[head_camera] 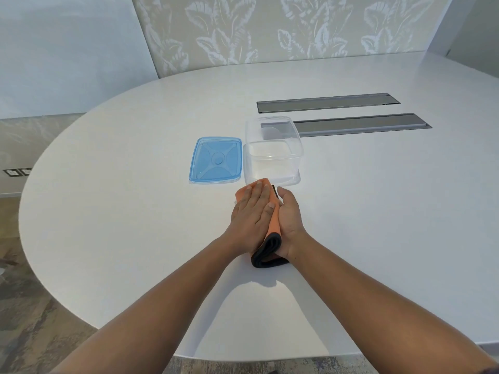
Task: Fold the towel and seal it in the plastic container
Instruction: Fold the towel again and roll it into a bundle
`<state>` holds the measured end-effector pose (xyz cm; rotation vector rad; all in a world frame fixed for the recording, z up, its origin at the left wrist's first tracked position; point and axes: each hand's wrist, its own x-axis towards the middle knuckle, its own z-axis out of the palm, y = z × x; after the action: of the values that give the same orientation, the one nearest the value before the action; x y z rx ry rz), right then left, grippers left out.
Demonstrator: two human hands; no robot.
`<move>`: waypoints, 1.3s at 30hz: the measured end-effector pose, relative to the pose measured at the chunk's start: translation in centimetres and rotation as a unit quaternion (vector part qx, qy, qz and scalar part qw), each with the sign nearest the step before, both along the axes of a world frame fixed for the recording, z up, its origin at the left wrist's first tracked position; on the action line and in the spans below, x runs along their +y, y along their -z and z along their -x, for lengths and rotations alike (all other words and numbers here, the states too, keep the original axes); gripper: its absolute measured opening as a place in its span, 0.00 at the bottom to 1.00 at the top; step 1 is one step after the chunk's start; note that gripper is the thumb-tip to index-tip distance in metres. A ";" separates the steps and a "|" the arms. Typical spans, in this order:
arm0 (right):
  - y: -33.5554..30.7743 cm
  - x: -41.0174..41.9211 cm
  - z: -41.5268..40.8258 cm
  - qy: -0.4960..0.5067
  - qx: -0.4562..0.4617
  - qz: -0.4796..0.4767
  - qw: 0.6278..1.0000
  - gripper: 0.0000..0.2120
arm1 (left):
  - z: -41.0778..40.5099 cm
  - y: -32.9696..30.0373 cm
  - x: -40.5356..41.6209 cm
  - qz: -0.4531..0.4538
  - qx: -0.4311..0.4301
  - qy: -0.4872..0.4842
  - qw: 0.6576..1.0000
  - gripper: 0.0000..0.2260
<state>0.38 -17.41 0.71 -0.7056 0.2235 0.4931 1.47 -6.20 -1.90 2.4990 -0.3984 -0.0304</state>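
An orange towel (273,222) with a black edge lies folded into a narrow thick strip on the white table (135,184). My left hand (252,211) presses flat on top of it with straight fingers. My right hand (290,217) lies against the towel's right side, its fingers hidden beneath or behind the cloth. Just beyond the towel stands the clear plastic container (272,152), open and empty. Its blue lid (216,159) lies flat on the table to the container's left.
Two long grey recessed cable hatches (328,102) (361,125) are set into the table behind the container. The rounded table edge curves along the left and near side, with floor below. A patterned wall stands at the back.
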 end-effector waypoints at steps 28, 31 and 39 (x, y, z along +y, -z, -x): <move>-1.4 0.4 -0.3 -0.036 -0.017 0.074 0.996 0.31 | 1.0 -1.1 -0.3 0.049 -0.019 0.007 0.999 0.37; -0.7 -0.7 0.0 -0.032 0.008 0.025 0.999 0.32 | 1.0 -1.2 -0.9 0.041 -0.015 -0.003 0.999 0.36; 1.4 -2.2 0.7 -0.022 0.019 -0.090 0.996 0.35 | 1.0 -1.2 -1.8 -0.081 -0.019 0.027 0.996 0.28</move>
<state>-0.35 -19.58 -0.71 -0.5272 0.1968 0.5612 0.48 -8.00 -0.73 2.6513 -0.4965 -0.0377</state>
